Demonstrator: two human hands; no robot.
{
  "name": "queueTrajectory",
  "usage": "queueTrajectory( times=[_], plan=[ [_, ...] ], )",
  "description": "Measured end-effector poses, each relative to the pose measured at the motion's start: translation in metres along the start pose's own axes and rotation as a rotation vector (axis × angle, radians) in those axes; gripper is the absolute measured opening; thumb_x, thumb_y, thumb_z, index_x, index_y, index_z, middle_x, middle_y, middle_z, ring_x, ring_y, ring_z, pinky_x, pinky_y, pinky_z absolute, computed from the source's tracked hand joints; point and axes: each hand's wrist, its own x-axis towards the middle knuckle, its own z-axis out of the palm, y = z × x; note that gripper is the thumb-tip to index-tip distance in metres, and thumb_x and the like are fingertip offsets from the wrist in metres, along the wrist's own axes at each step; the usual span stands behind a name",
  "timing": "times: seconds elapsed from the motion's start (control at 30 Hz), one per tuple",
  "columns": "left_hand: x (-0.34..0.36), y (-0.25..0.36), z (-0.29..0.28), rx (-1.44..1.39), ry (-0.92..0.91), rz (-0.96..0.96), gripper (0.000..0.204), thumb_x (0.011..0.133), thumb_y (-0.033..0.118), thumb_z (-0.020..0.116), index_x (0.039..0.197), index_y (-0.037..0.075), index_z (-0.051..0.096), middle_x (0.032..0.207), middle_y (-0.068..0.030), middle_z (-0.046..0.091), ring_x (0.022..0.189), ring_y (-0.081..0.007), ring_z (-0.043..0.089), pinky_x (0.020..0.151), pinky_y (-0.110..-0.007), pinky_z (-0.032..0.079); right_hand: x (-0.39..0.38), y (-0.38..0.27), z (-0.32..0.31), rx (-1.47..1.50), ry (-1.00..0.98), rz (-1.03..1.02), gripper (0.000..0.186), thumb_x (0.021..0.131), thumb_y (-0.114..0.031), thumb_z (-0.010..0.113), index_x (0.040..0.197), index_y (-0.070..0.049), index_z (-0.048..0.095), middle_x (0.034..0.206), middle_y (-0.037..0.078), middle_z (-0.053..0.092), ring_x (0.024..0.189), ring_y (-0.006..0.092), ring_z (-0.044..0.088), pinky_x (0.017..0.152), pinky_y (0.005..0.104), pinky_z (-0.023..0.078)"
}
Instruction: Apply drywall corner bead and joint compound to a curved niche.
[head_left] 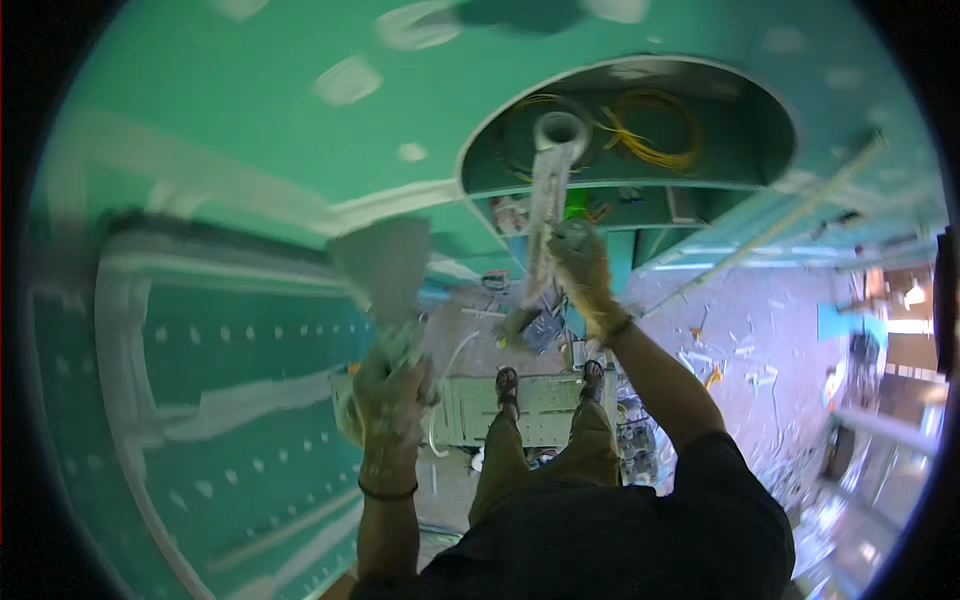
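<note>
My left hand [393, 390], caked with plaster and blurred, is closed on a wide putty knife [380, 265], its broad grey blade raised before the green wall. My right hand [580, 265] grips a long, narrow plaster-smeared blade [545, 210], held upright in front of an oval recess [740, 130] in the board. Just above that blade appears a white roll [560, 128], apparently in the recess, beside a coil of yellow cable [660, 150].
I stand on a narrow scuffed platform [460, 410] above a littered floor [750, 330]. Green boarded walls [210, 370] with white filler patches are at left and ahead. A long pale strip [780, 210] slants at right, and window-like openings [910, 330] show at far right.
</note>
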Motion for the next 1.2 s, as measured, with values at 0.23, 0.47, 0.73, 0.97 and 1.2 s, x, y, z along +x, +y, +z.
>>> queueTrajectory(
  times=[0.23,0.47,0.73,0.97,1.2],
  plan=[
    [0.012,0.018,0.007,0.239,0.078,0.11,0.015,0.087,0.008,0.067,0.1,0.002,0.064,0.072,0.0003,0.058,0.06,-0.0077,0.052,0.052,-0.027,0.043,0.0,-0.142,0.026,-0.316,-0.428,0.01,0.02,0.085,-0.013,0.069,0.102,-0.004,0.065,0.088,0.004,0.069,0.078,0.0094,0.062,0.074,0.0288,0.052],
    [0.009,0.03,0.006,0.623,0.122,0.169,0.016,0.089,0.011,0.066,0.101,0.002,0.064,0.074,0.0019,0.06,0.062,-0.0074,0.051,0.054,-0.027,0.043,-0.008,-0.15,0.044,-0.443,-0.589,0.036,0.03,0.081,-0.017,0.069,0.107,-0.003,0.065,0.086,0.012,0.072,0.078,0.0222,0.07,0.073,0.0367,0.055],
    [0.018,0.009,-0.01,0.225,0.173,0.223,0.023,0.096,0.027,0.067,0.096,0.004,0.064,0.07,0.003,0.05,0.057,-0.0054,0.043,0.05,-0.024,0.036,-0.018,-0.02,-0.012,-0.665,-0.411,-0.122,0.027,0.08,-0.018,0.07,0.103,-0.005,0.066,0.088,0.012,0.071,0.08,0.0291,0.07,0.072,0.0401,0.055],
    [0.006,-0.018,-0.027,0.065,0.245,0.027,0.019,0.096,0.022,0.065,0.091,0.004,0.06,0.068,0.0022,0.047,0.055,-0.0061,0.04,0.049,-0.024,0.032,0.089,-0.017,-0.031,0.208,0.153,-0.272,0.022,0.09,-0.015,0.076,0.102,-0.001,0.065,0.091,0.002,0.067,0.085,0.008,0.061,0.073,0.0243,0.052],
    [-0.011,-0.054,-0.058,0.061,0.373,-0.081,0.016,0.09,0.016,0.064,0.096,0.002,0.061,0.069,0.0008,0.051,0.054,-0.0068,0.041,0.049,-0.026,0.034,0.18,-0.01,-0.026,-0.019,0.436,-0.419,0.039,0.09,-0.027,0.075,0.118,-0.002,0.066,0.111,0.015,0.071,0.103,0.0265,0.068,0.093,0.0373,0.052]
  ],
)
